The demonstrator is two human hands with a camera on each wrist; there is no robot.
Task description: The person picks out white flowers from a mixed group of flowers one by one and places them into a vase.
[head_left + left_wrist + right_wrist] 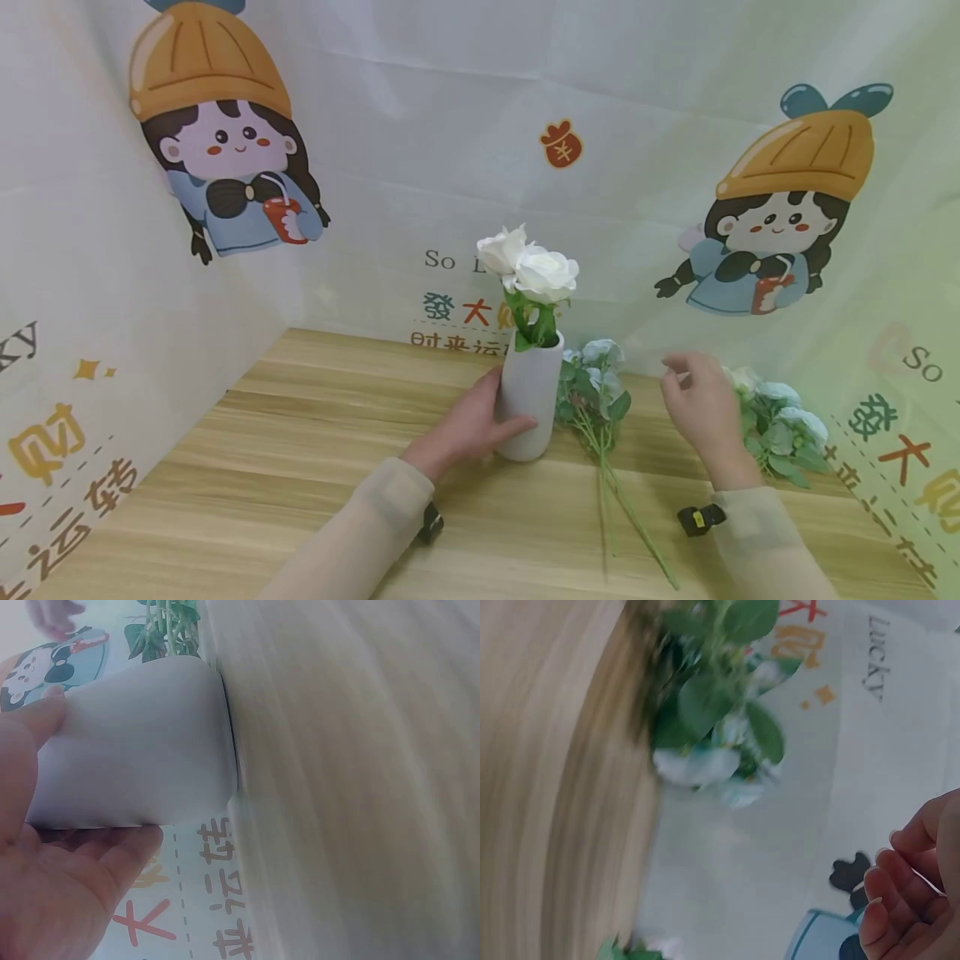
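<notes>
Left hand (468,425) around a tall white vase (528,400), right hand (701,404) raised with its grip loose

We see the smooth, rounded white vase standing upright on the pale wood-grained bench (300,433), with two full white roses (543,271) on green stems rising from its mouth. The grip of the left hand is closed in around the lower part of the vase: the thumb lies across the near side, and in the left wrist view we find the other fingers curved against the opposite side.

The right hand hangs in the air above the bench, well apart from the vase. Its grip is partly open, the fingers softly bent, and it has hold of nothing.

Just beside the vase, to its right, we see a bunch of pale blue flowers with green leaves (600,392), its long thin stems reaching toward us across the bench. Farther right, beyond the right hand, lies a second leafy bunch of pale blue and white blooms (787,429), partly hidden by that hand. Behind everything hangs a pale printed cloth (420,142) with cartoon figures in orange hats. We notice cream sleeves (772,542) on both arms and a small black device (701,519) at the right wrist.
</notes>
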